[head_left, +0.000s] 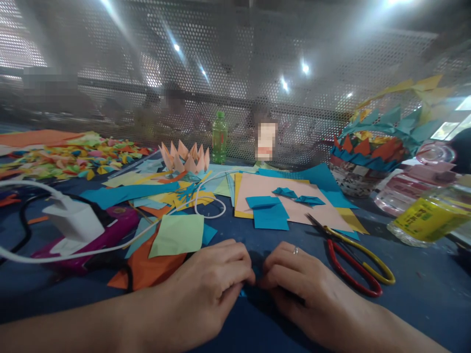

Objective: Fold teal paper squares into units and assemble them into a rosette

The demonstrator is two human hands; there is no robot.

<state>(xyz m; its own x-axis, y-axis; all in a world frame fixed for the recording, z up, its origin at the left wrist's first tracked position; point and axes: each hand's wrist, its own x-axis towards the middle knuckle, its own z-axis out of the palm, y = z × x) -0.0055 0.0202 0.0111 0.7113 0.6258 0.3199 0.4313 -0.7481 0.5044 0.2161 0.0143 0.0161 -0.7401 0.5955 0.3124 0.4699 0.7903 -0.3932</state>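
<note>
My left hand (217,282) and my right hand (300,279) rest close together on the dark blue table, fingers pinched down. A small piece of blue paper (242,293) peeks out at the left fingertips; most of it is hidden under both hands. The right hand wears a ring. Just beyond them lie a blue paper square (271,219) and two small folded blue pieces (309,200) on a stack of pink and yellow sheets (248,189). Red-and-yellow-handled scissors (353,260) lie beside my right hand. Left of my left hand are green (177,235) and orange (147,269) paper pieces.
A purple power strip (117,223) with a white charger (73,220) and cables lies left. Further back are a folded pink paper ring (186,159), a green bottle (220,139) and a heap of colourful folded pieces (81,157). Right are a paper basket (360,166) and a yellow-labelled bottle (429,215).
</note>
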